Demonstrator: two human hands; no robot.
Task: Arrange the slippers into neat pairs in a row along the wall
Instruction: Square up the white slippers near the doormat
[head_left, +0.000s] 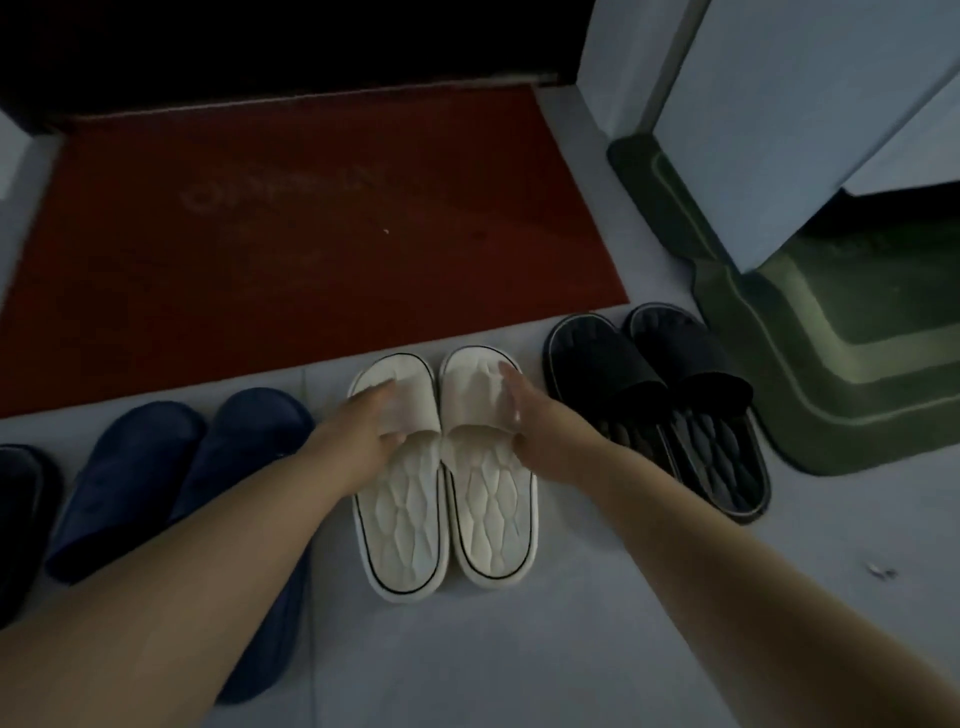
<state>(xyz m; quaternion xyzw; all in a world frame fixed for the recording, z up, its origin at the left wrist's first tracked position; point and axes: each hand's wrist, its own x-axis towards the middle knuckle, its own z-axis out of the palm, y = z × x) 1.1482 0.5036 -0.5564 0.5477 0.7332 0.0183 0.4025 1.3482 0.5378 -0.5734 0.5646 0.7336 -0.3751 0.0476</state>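
Note:
Two white slippers lie side by side on the pale floor, toes toward the red mat. My left hand (363, 421) grips the strap of the left white slipper (402, 525), thumb tucked under the strap. My right hand (524, 415) holds the strap of the right white slipper (493, 514) the same way. A black pair (660, 395) stands close on the right, slightly angled. A navy pair (156, 467) lies on the left, its right slipper partly hidden under my left forearm.
A red doormat (311, 234) lies beyond the slippers before a dark doorway. A green mat (831, 353) sits at the right under a white cabinet (779, 130). Another dark slipper (21, 519) is cut off at the left edge. Small debris (880, 571) lies on the floor.

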